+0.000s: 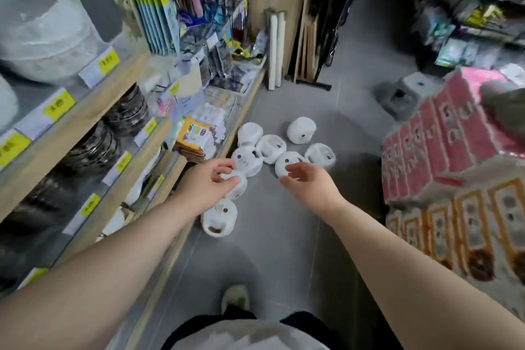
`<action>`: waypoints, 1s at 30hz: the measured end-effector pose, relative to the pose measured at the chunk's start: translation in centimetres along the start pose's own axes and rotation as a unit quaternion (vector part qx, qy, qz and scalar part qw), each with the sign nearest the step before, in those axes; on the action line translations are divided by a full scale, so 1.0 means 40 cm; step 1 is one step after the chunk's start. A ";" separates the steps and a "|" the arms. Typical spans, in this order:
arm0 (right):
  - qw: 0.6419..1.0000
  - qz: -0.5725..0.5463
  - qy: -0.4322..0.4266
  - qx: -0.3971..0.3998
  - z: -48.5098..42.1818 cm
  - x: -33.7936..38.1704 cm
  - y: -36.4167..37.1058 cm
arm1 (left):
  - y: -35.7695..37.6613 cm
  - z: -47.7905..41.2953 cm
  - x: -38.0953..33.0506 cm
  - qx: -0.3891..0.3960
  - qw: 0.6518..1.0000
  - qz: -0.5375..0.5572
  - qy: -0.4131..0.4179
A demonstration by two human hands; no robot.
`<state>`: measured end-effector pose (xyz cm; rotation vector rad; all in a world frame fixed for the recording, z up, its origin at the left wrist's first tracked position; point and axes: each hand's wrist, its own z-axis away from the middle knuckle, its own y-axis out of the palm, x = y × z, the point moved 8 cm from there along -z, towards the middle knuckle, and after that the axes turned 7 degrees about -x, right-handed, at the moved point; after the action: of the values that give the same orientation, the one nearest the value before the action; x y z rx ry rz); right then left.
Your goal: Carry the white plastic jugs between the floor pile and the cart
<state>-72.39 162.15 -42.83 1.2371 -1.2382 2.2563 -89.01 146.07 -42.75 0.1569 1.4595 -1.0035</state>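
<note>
Several round white wrapped packs lie scattered on the grey floor beside the shelf's foot. My left hand reaches out above one pack, fingers loosely curled and holding nothing. Another pack lies just nearer, below my left wrist. My right hand hovers over a further pack, its fingers relaxed and empty. Both arms stretch forward and down from the bottom corners of the view.
Wooden shelves on the left hold stacked bowls, price tags and hanging packets. Stacked pink and orange wrapped bundles crowd the right. A grey step stool stands behind them. Boards lean at the aisle's end. My shoe is below.
</note>
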 end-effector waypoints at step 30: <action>0.960 0.114 0.028 0.254 -1.121 -0.680 0.948 | 0.488 -0.780 1.151 -0.122 0.954 0.049 -0.268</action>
<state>-103.31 179.26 -97.07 1.2218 -0.8381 2.8810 -108.76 156.61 -97.26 -0.2107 1.0492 -0.7030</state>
